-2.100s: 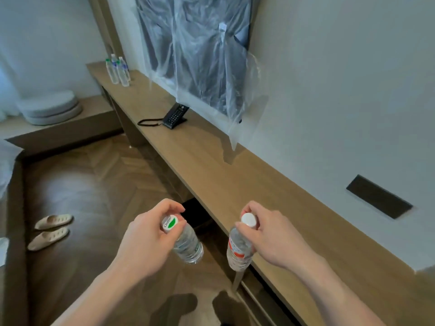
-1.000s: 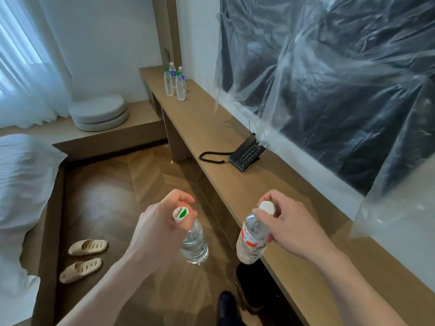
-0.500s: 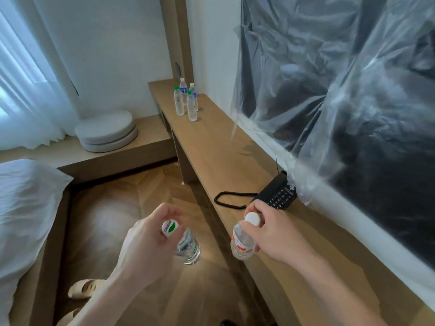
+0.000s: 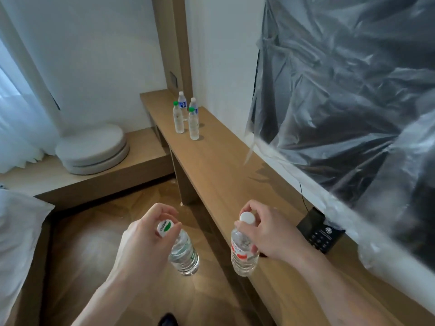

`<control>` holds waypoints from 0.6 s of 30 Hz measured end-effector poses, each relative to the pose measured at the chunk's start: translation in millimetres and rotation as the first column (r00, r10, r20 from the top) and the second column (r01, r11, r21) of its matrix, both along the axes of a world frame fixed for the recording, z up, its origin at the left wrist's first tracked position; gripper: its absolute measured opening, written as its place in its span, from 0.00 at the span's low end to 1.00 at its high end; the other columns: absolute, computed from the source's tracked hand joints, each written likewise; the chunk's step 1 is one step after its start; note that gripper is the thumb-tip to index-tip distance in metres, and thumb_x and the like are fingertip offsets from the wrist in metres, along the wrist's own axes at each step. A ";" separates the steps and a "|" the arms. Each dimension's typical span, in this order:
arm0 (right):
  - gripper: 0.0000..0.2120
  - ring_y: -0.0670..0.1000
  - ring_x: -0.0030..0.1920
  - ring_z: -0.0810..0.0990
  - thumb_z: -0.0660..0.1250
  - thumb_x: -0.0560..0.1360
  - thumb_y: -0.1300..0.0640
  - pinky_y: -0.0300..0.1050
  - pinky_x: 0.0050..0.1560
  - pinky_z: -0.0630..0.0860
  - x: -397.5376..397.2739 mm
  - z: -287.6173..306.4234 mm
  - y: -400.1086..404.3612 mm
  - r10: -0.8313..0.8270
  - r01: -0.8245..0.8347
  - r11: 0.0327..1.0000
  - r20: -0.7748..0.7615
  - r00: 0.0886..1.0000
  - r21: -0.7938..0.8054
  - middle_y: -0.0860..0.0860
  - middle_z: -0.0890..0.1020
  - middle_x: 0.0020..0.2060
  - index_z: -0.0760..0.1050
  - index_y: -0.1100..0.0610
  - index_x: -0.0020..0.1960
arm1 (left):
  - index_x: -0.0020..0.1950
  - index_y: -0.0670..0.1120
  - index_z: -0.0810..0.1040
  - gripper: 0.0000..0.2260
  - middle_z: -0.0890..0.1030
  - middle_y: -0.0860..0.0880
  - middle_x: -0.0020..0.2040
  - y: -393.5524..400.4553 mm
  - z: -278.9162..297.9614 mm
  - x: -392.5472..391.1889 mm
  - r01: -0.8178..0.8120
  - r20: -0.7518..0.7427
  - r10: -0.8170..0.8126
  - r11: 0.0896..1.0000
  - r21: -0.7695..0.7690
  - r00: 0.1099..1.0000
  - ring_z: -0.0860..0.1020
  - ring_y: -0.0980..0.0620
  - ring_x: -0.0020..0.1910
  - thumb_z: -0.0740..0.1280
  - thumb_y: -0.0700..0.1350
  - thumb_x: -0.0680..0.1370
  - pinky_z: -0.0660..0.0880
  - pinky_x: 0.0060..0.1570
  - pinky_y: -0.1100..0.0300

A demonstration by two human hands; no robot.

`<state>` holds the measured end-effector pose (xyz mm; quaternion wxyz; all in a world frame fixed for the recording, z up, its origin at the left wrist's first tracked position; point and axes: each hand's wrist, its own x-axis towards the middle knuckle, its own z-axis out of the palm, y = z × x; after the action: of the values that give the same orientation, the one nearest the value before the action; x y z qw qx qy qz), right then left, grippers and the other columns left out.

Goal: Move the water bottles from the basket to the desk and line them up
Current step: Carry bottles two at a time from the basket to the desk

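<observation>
My left hand (image 4: 143, 241) grips a clear water bottle with a green-and-white cap (image 4: 184, 257) by its neck, hanging over the wooden floor. My right hand (image 4: 266, 234) holds a second bottle with a white cap and red label (image 4: 243, 255) by its neck, at the front edge of the long wooden desk (image 4: 223, 175). Several water bottles (image 4: 187, 118) stand upright in a cluster at the desk's far end, two with green caps in front. No basket is in view.
A black desk phone (image 4: 321, 234) sits against the wall just right of my right hand. A plastic-covered dark screen (image 4: 341, 90) hangs above the desk. Round grey cushions (image 4: 94, 149) rest on a low platform at left, and white bedding (image 4: 16, 243) lies at lower left.
I have walked along the desk toward its far end; the cluster of bottles is closer and the phone has slid to my right. Both hands still carry their bottles.
</observation>
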<state>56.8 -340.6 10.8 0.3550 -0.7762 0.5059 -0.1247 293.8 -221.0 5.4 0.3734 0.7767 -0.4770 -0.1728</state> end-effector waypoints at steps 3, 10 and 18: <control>0.11 0.45 0.37 0.86 0.70 0.79 0.39 0.52 0.39 0.85 44.9 -4.2 -22.7 -0.046 0.045 0.999 -0.017 0.999 -0.023 0.46 0.85 0.40 0.73 0.44 0.47 | 0.52 0.59 0.78 0.08 0.83 0.64 0.46 -30.9 0.6 50.8 0.046 -0.001 -0.046 0.999 -0.006 0.999 0.82 0.62 0.36 0.74 0.47 0.79 0.72 0.31 0.72; 0.09 0.48 0.38 0.87 0.69 0.79 0.39 0.54 0.37 0.85 133.4 -7.1 -63.1 -0.163 0.163 0.986 0.011 0.987 -0.017 0.46 0.85 0.41 0.73 0.43 0.49 | 0.51 0.62 0.77 0.07 0.81 0.69 0.49 -92.8 -3.7 163.2 0.127 0.051 -0.127 0.992 0.013 0.991 0.81 0.61 0.39 0.72 0.50 0.78 0.75 0.31 0.63; 0.10 0.44 0.43 0.86 0.69 0.80 0.39 0.43 0.37 0.85 202.5 -4.9 -117.6 -0.198 0.198 0.979 -0.005 0.980 0.036 0.44 0.85 0.42 0.75 0.45 0.50 | 0.52 0.61 0.77 0.08 0.83 0.63 0.47 -160.3 -2.6 245.2 0.186 0.063 -0.189 0.981 0.056 0.980 0.81 0.61 0.40 0.73 0.51 0.78 0.71 0.33 0.71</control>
<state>259.3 -458.3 5.9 0.3544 -0.7155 0.5831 -0.1497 539.0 -381.3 2.8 0.3194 0.7429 -0.5560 -0.1924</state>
